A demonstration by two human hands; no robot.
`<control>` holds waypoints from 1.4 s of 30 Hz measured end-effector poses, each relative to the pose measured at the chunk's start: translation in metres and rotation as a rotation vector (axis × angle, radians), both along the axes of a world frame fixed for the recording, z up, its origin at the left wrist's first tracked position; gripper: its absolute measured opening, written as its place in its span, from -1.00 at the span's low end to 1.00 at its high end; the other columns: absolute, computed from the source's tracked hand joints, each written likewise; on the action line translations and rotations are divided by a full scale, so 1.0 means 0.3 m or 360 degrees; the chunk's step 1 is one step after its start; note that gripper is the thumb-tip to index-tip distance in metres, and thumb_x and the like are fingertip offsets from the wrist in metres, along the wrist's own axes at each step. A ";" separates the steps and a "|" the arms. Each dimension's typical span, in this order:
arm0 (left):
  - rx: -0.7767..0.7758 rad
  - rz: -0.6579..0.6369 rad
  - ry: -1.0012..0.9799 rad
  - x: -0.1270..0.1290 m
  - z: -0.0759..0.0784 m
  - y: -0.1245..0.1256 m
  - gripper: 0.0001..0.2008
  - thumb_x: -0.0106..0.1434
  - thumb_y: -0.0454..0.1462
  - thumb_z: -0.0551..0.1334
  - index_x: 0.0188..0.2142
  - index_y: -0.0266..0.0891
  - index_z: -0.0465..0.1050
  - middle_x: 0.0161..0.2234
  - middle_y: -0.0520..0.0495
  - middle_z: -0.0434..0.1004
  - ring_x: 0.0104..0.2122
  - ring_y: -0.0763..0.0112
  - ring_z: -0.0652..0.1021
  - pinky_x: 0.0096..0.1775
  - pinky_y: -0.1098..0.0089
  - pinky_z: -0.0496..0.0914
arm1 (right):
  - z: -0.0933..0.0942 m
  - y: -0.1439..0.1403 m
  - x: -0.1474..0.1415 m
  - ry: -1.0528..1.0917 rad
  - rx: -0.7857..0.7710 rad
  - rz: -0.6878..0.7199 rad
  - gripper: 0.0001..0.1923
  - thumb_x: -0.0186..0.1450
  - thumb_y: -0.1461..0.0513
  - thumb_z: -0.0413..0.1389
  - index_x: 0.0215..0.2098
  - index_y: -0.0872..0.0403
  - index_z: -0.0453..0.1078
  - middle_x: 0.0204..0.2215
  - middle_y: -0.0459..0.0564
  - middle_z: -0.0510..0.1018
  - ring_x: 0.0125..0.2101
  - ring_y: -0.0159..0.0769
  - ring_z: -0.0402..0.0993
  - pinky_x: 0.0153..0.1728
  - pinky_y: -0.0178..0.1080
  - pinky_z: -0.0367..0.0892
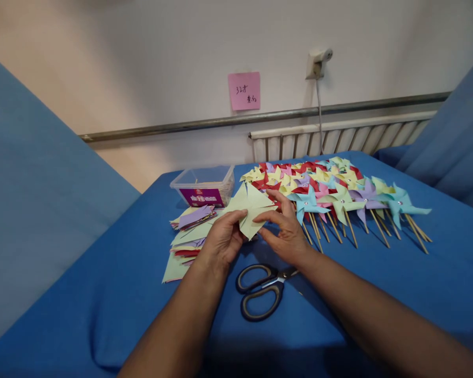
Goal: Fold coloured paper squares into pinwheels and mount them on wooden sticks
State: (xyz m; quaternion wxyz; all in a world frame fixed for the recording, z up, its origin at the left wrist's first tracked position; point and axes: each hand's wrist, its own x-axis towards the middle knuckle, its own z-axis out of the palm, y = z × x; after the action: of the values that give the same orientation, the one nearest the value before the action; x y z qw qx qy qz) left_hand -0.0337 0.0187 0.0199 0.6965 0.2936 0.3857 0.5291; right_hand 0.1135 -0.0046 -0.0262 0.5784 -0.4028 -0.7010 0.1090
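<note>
A pale green square of paper (249, 206), slit in from its corners, is held up over the table between both hands. My left hand (227, 237) pinches its lower left side with the thumb on top. At its right edge, my right hand (286, 231) has fingers and thumb closed on the paper. Just below the hands lie scissors (265, 287) with black and grey handles, their blade tips partly hidden by my right wrist. Left of my left hand is a stack of coloured paper (189, 236) in green, purple, red and yellow.
Many finished paper pinwheels (345, 202) on wooden sticks cover the table's right back. A clear plastic box (203, 190) with a purple label stands behind the paper stack. Beyond the blue-covered table (134, 283) are a metal rail (205, 123), a radiator (347, 137) and a wall socket (316, 64).
</note>
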 end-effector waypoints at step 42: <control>0.0023 -0.0103 0.0307 0.021 -0.021 -0.021 -0.71 -0.21 -0.27 0.53 -0.54 -0.34 0.49 -0.61 -0.03 0.49 -0.61 0.47 0.44 -0.50 0.43 0.33 | 0.010 0.008 -0.004 0.0323 -0.0392 -0.0239 -0.83 0.19 0.16 0.17 -0.53 0.02 0.40 -0.08 0.10 0.49 0.03 -0.10 0.42 0.07 -0.07 0.30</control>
State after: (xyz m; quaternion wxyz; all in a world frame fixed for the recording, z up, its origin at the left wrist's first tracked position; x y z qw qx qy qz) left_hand -0.0275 0.0125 0.0135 0.6706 0.3604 0.4375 0.4784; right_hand 0.1122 -0.0021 -0.0232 0.5989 -0.5087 -0.5884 0.1906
